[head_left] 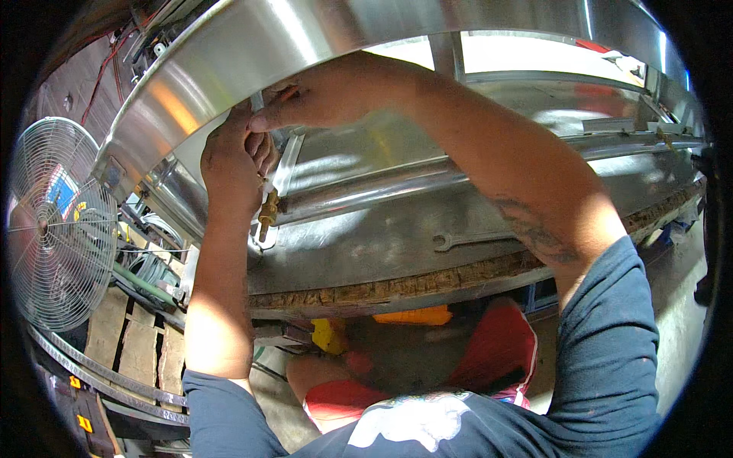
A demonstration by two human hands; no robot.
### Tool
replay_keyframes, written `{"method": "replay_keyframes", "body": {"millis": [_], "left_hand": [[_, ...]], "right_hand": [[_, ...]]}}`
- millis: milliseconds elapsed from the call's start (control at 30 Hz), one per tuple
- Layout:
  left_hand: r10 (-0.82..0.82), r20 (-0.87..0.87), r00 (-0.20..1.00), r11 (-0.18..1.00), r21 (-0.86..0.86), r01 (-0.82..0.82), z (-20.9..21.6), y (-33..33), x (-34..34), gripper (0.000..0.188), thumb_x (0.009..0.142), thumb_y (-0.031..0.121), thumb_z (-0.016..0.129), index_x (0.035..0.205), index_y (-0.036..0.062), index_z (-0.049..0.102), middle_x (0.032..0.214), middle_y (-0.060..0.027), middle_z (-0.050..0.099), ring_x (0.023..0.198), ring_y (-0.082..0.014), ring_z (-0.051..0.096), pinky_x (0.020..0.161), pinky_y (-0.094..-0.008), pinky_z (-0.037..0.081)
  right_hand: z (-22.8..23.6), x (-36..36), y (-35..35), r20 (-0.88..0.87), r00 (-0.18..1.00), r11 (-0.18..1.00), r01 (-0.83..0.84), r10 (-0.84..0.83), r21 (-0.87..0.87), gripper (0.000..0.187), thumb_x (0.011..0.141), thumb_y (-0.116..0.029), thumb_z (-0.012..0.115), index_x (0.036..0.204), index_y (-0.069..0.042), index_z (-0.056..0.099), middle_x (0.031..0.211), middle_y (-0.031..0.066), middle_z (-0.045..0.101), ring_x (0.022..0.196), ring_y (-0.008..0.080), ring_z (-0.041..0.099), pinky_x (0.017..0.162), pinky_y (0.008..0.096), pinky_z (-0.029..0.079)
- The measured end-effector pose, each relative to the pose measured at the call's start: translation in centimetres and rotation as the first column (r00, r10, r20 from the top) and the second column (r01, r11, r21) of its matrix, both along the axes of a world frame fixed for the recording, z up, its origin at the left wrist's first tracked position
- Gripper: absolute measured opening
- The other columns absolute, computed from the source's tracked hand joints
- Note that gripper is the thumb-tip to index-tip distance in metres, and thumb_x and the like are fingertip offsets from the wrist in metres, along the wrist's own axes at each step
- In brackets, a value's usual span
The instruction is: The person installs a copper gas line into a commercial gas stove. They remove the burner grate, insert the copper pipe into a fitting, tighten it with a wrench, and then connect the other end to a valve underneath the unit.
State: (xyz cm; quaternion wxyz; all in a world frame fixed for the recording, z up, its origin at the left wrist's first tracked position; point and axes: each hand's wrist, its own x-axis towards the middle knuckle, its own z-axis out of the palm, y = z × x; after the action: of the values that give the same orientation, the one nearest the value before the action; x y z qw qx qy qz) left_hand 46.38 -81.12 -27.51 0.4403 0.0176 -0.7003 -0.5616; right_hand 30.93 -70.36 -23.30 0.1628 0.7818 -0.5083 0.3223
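Note:
My left hand (pixel 233 153) and my right hand (pixel 305 99) meet under the lower edge of a curved stainless steel panel (pixel 252 46). The left fingers are curled. My right thumb rests against the left hand, and its fingers are bent. What either hand grips is hidden between them. Just below the left hand, a brass valve fitting (pixel 268 210) stands at the end of a long steel pipe (pixel 374 187). A flat metal strip (pixel 288 162) leans beside it. An open-ended wrench (pixel 466 241) lies on the metal shelf (pixel 343 256), partly behind my right forearm.
Worn brown edging (pixel 397 286) runs along the shelf's front. A caged fan (pixel 57 221) stands at the left, near a green hose (pixel 145 284) and wooden pallet boards (pixel 137 343). Yellow and orange items (pixel 412 314) sit below the shelf, near my knees.

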Motion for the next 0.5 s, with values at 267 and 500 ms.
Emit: {"method": "replay_keyframes", "body": {"millis": [267, 500], "left_hand": [[-0.008, 0.075, 0.997, 0.999, -0.033, 0.010, 0.5, 0.8, 0.4, 0.032, 0.106, 0.028, 0.045, 0.083, 0.0081, 0.054, 0.061, 0.0017, 0.036, 0.051, -0.0096, 0.038, 0.045, -0.0284, 0.032], [0.062, 0.098, 0.993, 0.982, -0.182, -0.043, 0.7, 0.0, 0.0, 0.030, 0.108, 0.023, 0.042, 0.095, 0.0019, 0.060, 0.062, -0.0004, 0.039, 0.050, -0.0104, 0.039, 0.045, -0.0283, 0.033]], "right_hand": [[0.4, -0.4, -0.7, -0.089, 0.990, 0.993, 0.115, -0.113, 0.019, 0.070, 0.097, -0.065, 0.053, 0.098, 0.002, 0.074, 0.092, 0.0218, 0.073, 0.088, 0.0367, 0.071, 0.087, 0.0460, 0.053], [1.0, -0.5, -1.4, -0.103, 0.991, 0.992, 0.090, -0.080, 0.092, 0.069, 0.101, -0.060, 0.049, 0.109, 0.005, 0.070, 0.104, 0.0256, 0.071, 0.098, 0.0382, 0.069, 0.094, 0.0452, 0.052]]}}
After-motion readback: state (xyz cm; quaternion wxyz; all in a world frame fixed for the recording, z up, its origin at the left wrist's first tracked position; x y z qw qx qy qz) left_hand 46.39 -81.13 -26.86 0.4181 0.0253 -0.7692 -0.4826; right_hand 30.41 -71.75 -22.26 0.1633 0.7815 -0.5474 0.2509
